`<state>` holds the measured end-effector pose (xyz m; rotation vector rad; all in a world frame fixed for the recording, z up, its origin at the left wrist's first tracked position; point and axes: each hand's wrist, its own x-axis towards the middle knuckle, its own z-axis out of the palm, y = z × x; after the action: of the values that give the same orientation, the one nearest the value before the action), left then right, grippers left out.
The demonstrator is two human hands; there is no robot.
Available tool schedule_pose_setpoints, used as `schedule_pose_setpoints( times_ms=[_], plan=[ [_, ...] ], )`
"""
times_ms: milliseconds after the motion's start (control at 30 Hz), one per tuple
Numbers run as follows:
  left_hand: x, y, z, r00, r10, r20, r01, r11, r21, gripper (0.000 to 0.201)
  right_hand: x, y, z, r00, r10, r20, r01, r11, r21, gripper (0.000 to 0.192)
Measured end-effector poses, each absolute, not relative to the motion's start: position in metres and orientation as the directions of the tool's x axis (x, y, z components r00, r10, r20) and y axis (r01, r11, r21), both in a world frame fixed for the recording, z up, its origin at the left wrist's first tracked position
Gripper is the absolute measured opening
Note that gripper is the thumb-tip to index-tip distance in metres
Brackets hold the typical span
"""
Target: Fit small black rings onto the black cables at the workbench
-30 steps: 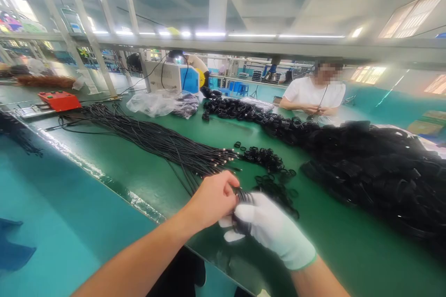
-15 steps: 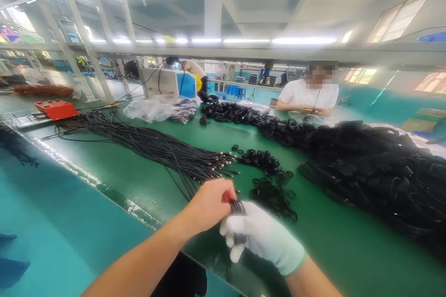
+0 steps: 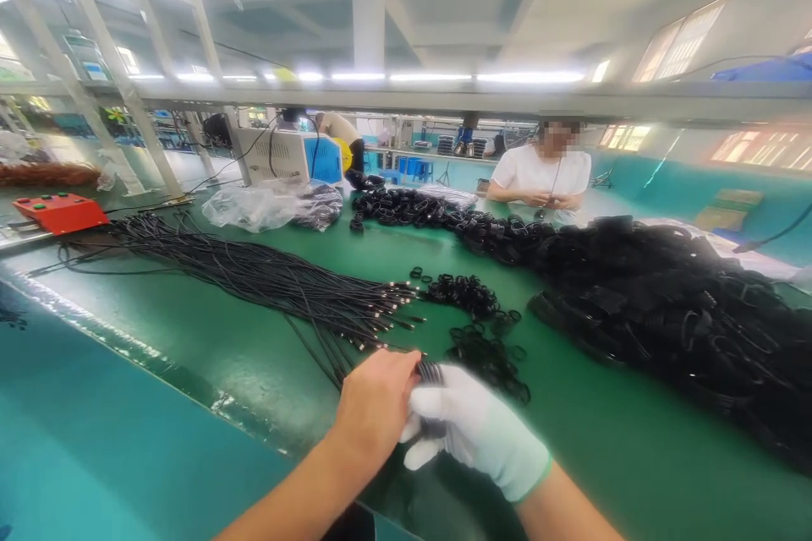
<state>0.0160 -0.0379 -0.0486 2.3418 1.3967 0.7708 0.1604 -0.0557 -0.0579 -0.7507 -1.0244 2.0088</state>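
A black cable wound into a small coil (image 3: 430, 373) is between my two hands, low over the bench's front part. My right hand (image 3: 473, 418), in a white glove, has its fingers closed round the coil. Bare and bent over the coil's left side, my left hand (image 3: 379, 396) has its fingers pressed against the black loops; its fingertips are partly hidden. Beyond my left hand lies a long bundle of black cables (image 3: 266, 270), their metal plug ends pointing towards me and to the right. Small black rings (image 3: 462, 294) lie in two heaps past my right hand.
A large mound of coiled black cables (image 3: 634, 296) covers the right side of the green bench (image 3: 209, 334). At the far left sits a red control box (image 3: 60, 213). Plastic bags (image 3: 254, 207) and a white-and-blue machine (image 3: 285, 154) stand behind. Another person (image 3: 539, 173) works opposite.
My view has swung slightly to the right, so the bench things appear further left. My left hand has come lower and wraps closer against the coil; the right hand keeps its hold.
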Motion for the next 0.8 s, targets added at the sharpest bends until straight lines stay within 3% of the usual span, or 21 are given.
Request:
schedule_pose_setpoints(
  times_ms=[67,167,300,400,467,600,733,800],
  plan=[
    [0.019,-0.042,-0.050,0.390,0.878,0.277,0.733,-0.478,0.484,0.039,0.159,-0.056,-0.055,-0.544,0.821,-0.170,-0.342,-0.403,-0.849,0.031],
    [0.015,-0.036,-0.040,0.406,0.874,0.265,0.681,-0.483,0.551,0.038,0.172,-0.054,-0.044,-0.459,0.868,-0.191,-0.359,-0.378,-0.854,0.027],
    [0.005,-0.010,-0.030,0.353,0.904,0.240,0.654,-0.422,0.628,0.031,0.217,-0.047,-0.027,-0.179,0.977,-0.118,-0.509,-0.194,-0.839,0.028],
    [0.012,0.009,-0.037,0.446,0.884,0.140,0.680,-0.436,0.590,0.020,0.245,-0.043,-0.028,0.060,0.993,-0.099,-0.565,-0.048,-0.824,0.033],
    [0.024,0.016,-0.047,0.516,0.851,0.096,0.680,-0.475,0.559,0.015,0.251,-0.040,-0.036,0.133,0.982,-0.132,-0.581,-0.030,-0.813,0.034],
    [0.043,0.016,-0.067,0.586,0.809,0.047,0.676,-0.520,0.523,0.004,0.244,-0.039,-0.048,0.123,0.978,-0.168,-0.605,-0.060,-0.794,0.034],
    [0.045,0.007,-0.072,0.589,0.808,0.026,0.679,-0.512,0.526,0.005,0.230,-0.041,-0.048,0.069,0.986,-0.154,-0.545,-0.092,-0.833,0.036],
    [0.041,0.004,-0.067,0.579,0.815,0.008,0.636,-0.458,0.621,0.010,0.221,-0.042,-0.047,0.080,0.983,-0.166,-0.452,-0.113,-0.885,0.038]
  ],
)
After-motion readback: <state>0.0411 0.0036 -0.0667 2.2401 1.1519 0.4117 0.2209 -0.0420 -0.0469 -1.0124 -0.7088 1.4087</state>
